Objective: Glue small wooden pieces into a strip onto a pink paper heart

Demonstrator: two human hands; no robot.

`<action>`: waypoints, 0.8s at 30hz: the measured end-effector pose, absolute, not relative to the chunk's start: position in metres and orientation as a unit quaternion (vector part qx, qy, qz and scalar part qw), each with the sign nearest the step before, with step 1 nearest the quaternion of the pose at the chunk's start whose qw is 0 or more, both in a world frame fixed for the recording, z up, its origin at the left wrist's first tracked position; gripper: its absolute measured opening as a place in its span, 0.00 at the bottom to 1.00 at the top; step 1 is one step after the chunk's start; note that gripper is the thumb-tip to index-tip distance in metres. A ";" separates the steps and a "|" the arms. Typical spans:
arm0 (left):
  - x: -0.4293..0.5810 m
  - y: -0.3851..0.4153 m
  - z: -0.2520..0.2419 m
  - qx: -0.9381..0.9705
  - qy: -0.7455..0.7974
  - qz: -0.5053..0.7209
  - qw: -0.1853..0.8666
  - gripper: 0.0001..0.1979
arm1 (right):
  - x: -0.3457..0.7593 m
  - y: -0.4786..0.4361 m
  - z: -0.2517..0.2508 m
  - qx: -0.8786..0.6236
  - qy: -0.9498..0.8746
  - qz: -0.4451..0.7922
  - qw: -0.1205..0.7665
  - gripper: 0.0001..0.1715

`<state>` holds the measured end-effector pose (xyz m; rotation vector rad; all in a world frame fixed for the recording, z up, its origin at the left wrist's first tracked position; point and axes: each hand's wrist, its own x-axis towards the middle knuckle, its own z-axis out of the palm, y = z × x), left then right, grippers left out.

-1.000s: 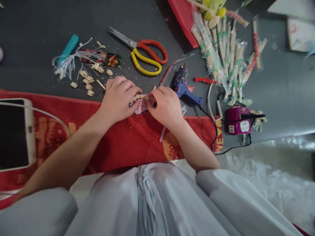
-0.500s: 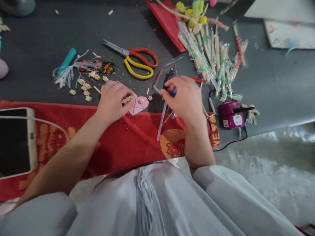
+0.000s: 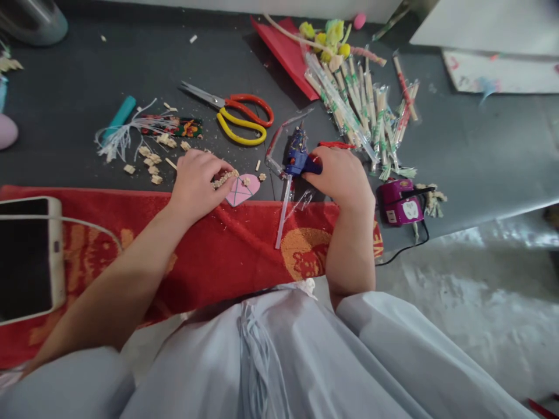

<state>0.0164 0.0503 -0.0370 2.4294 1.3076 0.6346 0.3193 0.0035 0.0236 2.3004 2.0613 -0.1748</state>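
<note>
My left hand pinches a short braided beige strip at the left edge of a pink heart-shaped piece marked with dark lines. A small beige bit lies on the heart. My right hand is closed round the handle of a blue glue gun, whose nozzle points away from me. A clear glue stick reaches from the gun's rear over the red cloth. The fingertips of my right hand are partly hidden.
Scissors with red and yellow handles lie beyond the heart. Beige pieces and white threads are left of them. Wrapped sticks lie at back right, a purple adapter at right, a tablet at left.
My right hand has moved from above the glue gun to its right side and closed round its handle, leaving the gun's body in sight. My left hand keeps its pinch; the view has shifted slightly.
</note>
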 end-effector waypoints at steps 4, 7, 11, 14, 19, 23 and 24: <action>0.016 0.050 -0.038 0.844 0.463 0.222 0.155 0.12 | 0.320 0.002 0.028 0.731 0.677 -0.067 0.048 0.20; 0.015 0.050 -0.038 0.839 0.466 0.234 0.153 0.13 | 0.327 -0.001 0.032 0.736 0.671 -0.081 0.031 0.24; 0.015 0.049 -0.038 0.830 0.467 0.255 0.165 0.11 | 0.341 -0.002 0.032 0.743 0.662 -0.089 -0.032 0.23; 0.016 0.047 -0.038 0.820 0.473 0.272 0.170 0.10 | 0.353 0.001 0.027 0.729 0.664 -0.125 -0.108 0.21; 0.019 0.045 -0.039 0.811 0.487 0.272 0.176 0.08 | 0.354 0.007 0.020 0.646 0.656 -0.276 -0.278 0.20; 0.020 0.044 -0.038 0.807 0.497 0.268 0.174 0.07 | 0.340 0.007 0.021 0.616 0.617 -0.365 -0.326 0.22; 0.020 0.044 -0.038 0.806 0.499 0.267 0.173 0.07 | 0.336 0.008 0.022 0.616 0.615 -0.369 -0.327 0.22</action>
